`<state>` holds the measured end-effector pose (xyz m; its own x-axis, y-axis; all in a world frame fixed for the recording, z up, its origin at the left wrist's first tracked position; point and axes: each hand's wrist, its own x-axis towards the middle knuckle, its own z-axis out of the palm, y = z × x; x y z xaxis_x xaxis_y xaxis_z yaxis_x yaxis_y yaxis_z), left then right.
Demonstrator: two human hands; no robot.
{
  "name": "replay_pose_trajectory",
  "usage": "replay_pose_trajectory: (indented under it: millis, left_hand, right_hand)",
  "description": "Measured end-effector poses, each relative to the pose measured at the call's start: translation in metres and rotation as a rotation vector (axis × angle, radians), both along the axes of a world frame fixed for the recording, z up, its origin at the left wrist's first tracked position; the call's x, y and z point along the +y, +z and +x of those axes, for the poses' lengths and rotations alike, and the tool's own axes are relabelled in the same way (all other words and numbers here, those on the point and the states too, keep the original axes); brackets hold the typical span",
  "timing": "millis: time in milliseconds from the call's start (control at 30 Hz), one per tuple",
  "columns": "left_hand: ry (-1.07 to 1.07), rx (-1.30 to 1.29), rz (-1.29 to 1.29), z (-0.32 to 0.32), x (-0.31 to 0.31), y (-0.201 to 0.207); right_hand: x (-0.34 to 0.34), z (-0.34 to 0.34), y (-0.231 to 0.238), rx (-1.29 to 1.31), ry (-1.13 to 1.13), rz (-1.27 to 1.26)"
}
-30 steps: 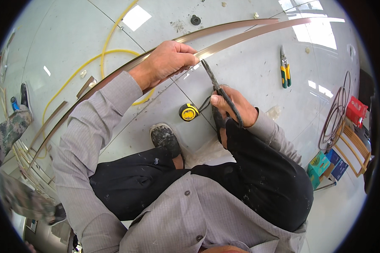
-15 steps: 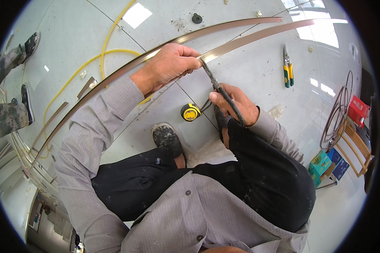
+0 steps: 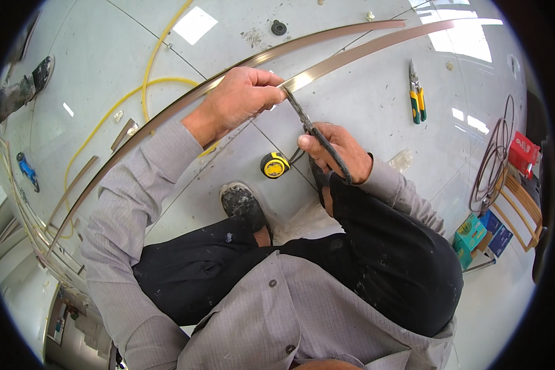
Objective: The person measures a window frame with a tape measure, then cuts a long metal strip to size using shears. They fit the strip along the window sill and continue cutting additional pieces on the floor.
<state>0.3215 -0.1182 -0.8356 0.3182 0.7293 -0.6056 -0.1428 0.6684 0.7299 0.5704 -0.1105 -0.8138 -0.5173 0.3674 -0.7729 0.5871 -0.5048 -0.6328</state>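
Note:
My left hand (image 3: 237, 98) pinches the near end of a bronze-coloured metal trim strip (image 3: 351, 57), which stretches off to the far right. In my right hand (image 3: 342, 150) are dark, worn snips (image 3: 299, 111); their tips meet the strip's end beside my left thumb. I cannot tell whether the jaws are closed on the metal. A second, longer trim strip (image 3: 157, 120) passes beneath my left wrist. Below the snips, a yellow and black tape measure (image 3: 275, 165) sits on the floor between my feet.
Snips with yellow and green handles (image 3: 417, 98) lie at right. A yellow hose (image 3: 114, 108) curls at left, near a blue tool (image 3: 27, 171) and another person's foot (image 3: 42, 72). Coiled cable (image 3: 492, 166), a red box (image 3: 523, 154) and several cartons (image 3: 470, 233) are at far right.
The view has shifted slightly, and both hands keep their hold. At left, one of the other person's feet has gone from sight, and the blue tool now shows.

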Motion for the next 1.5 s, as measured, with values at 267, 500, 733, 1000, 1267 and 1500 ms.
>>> replay_pose_trajectory:
  millis: [267,500,733,1000,1267,1500]
  left_hand:
    - [0.012,0.053,0.032,0.0,-0.004,-0.005]
    - [-0.079,0.202,0.241,0.014,-0.014,-0.03]
    - [-0.186,0.329,0.262,0.038,-0.021,-0.061]
    - [-0.224,0.464,0.287,0.056,-0.029,-0.086]
    - [-0.236,0.475,0.318,0.059,-0.028,-0.098]
    - [-0.236,0.483,0.297,0.063,-0.028,-0.096]
  right_hand:
    - [0.0,0.001,0.002,-0.003,-0.011,0.004]
    - [-0.007,0.007,-0.018,-0.043,-0.027,-0.054]
    - [-0.014,0.023,-0.047,-0.142,-0.078,-0.159]
    - [-0.013,0.036,-0.064,-0.194,-0.086,-0.206]
    - [-0.009,0.037,-0.072,-0.19,-0.091,-0.247]
    - [-0.012,0.038,-0.073,-0.191,-0.087,-0.187]
